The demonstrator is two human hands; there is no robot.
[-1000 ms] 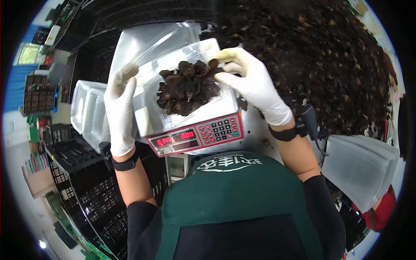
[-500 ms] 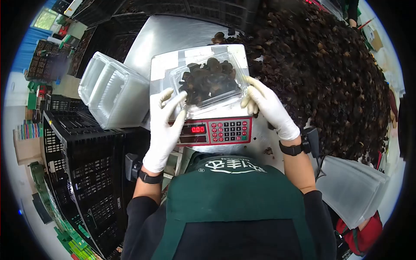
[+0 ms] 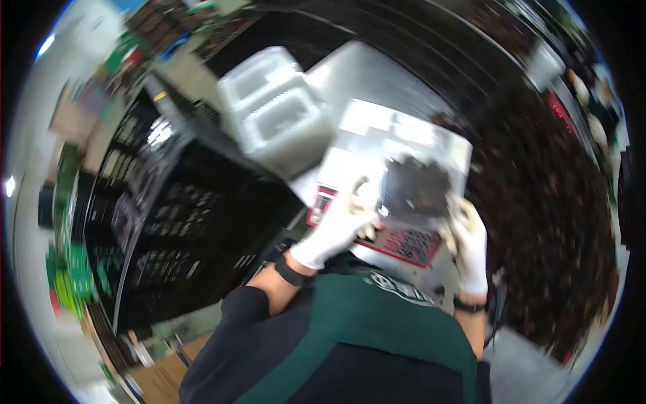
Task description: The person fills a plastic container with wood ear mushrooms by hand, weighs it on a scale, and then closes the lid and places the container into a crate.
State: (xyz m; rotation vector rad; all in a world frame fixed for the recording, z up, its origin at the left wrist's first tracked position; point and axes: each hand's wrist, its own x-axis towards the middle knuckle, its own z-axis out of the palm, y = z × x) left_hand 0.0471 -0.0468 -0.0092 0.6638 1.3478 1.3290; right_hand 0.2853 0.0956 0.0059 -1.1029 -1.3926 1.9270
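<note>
A clear plastic clamshell box [image 3: 415, 190] full of dark, flat pieces like wood ear mushrooms is held over the digital scale [image 3: 350, 120]. My left hand [image 3: 346, 217], in a white glove, is closed on the box's left side. On the opposite side, the gloved fingers of my right hand [image 3: 469, 237] grip its right edge. The red keypad panel shows partly below the box, between the hands. Motion blur softens the box and both hands.
A stack of clear plastic boxes [image 3: 279, 111] stands left of the scale on the metal table [image 3: 356, 67]. Black crates [image 3: 195, 209] are stacked to my left. A large heap of dark pieces [image 3: 538, 222] spreads on the right. Another person's hands [image 3: 579, 87] show at far right.
The view has swung left, so the scale and stacked boxes appear farther right. The filled box is now gripped on both sides and has come nearer me, overlapping the scale's keypad.
</note>
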